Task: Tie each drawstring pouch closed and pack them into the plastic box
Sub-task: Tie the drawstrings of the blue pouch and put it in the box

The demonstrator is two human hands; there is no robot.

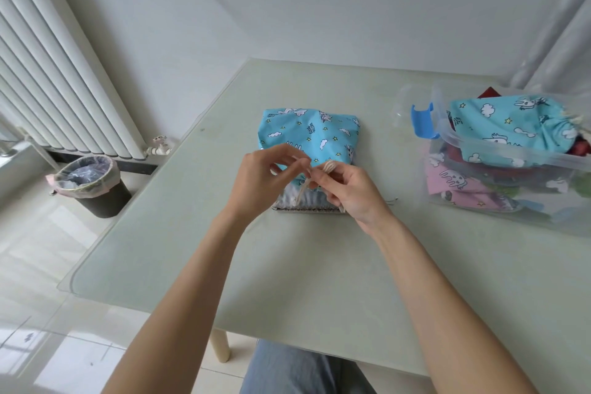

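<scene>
**Drawstring being handled over blue pouch at mid-worktop**

Head view. Nearest the camera, a lap in blue-grey fabric [287, 371] is seen at the lower edge, with both bare forearms extended forward over the worktop [319, 281], a pale green surface under a glass sheet.

The left hand [262, 182] is raised above the near end of the blue pouch [310, 134]; its grip is closed on the cream drawstring [303, 185], which is pinched between thumb and fingertips. The right hand [348, 192] is set just beside it, and its grip is likewise closed on the drawstring, a loop of cord being wound over one fingertip. The two hands are almost touching.

The blue pouch, printed with clouds, stars and unicorns, lies flat at mid-worktop, its gathered grey-lined mouth turned toward the person and partly hidden by the hands.

The plastic box [511, 163], clear with a blue latch [423, 120], is placed at the right, well apart from the hands. A second blue pouch [508, 128] rests on top of its contents; a pink pouch [457, 185] is visible through the wall.

On the floor at left, a lined waste bin [91, 185] stands near a white radiator [57, 73].
</scene>
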